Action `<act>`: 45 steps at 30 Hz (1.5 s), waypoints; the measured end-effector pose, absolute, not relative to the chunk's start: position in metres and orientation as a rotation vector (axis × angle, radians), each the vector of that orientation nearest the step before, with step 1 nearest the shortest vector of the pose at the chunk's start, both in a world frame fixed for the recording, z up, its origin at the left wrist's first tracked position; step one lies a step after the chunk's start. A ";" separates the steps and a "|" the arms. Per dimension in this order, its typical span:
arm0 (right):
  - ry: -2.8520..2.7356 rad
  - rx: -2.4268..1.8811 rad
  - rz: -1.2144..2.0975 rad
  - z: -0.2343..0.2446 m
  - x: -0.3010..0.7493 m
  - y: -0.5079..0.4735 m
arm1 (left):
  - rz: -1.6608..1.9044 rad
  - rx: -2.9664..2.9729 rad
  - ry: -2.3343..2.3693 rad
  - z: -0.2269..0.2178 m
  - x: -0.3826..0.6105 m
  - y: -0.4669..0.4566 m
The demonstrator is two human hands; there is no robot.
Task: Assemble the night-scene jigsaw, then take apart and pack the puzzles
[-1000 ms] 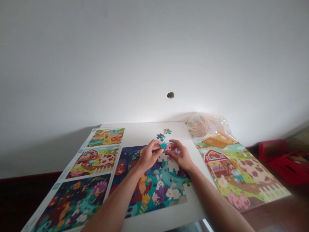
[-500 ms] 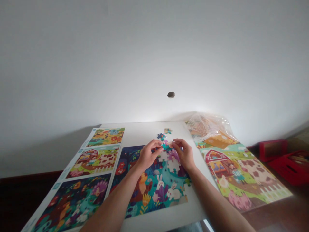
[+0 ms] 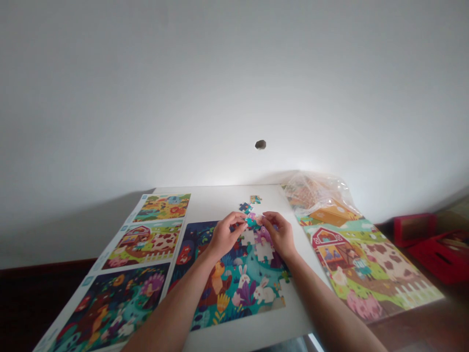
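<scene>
Over the top edge of a partly assembled jigsaw puzzle (image 3: 256, 293) with rabbits and a night forest, a teal and purple puzzle piece (image 3: 251, 221) is pinched between my two hands. My left hand (image 3: 227, 233) grips its left side with thumb and fingers pressed together. On the other side, the fingertips of my right hand (image 3: 280, 234) close on its right end. White gaps show in the puzzle just below the fingers. Beyond the hands lie a dark blue loose piece (image 3: 245, 208) and a yellowish loose piece (image 3: 255, 199).
A reference sheet (image 3: 106, 259) with three pictures lies at left. To the right is a farm puzzle (image 3: 366, 269), with a clear plastic bag (image 3: 317, 190) and an orange box (image 3: 333, 213) behind it. A wall (image 3: 220, 98) rises at the table's back. Red containers (image 3: 436, 254) stand far right.
Both hands keep their hold on the puzzle piece in nearly the same place. The view has shifted very slightly.
</scene>
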State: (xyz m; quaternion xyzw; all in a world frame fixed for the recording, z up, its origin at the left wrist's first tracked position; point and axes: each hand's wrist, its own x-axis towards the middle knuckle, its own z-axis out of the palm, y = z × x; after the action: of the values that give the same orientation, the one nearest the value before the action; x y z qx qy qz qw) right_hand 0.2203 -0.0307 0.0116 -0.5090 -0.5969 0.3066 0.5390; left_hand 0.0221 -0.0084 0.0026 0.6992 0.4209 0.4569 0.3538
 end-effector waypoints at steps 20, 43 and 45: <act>-1.409 -1.215 0.711 0.008 0.222 -0.029 | 1.167 1.811 1.086 0.001 0.022 -0.008; -1.979 -1.265 0.818 0.024 0.256 -0.028 | 0.853 2.322 0.840 0.008 0.025 -0.015; -2.037 -1.267 0.842 0.022 0.257 -0.028 | 0.813 2.385 0.854 0.007 0.026 -0.016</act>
State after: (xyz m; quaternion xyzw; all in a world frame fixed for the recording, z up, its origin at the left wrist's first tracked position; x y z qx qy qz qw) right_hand 0.2572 -0.0279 0.0216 -0.4761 -0.7656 0.3165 0.2950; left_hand 0.0259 -0.0160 0.0068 0.8706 0.3116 0.2968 0.2383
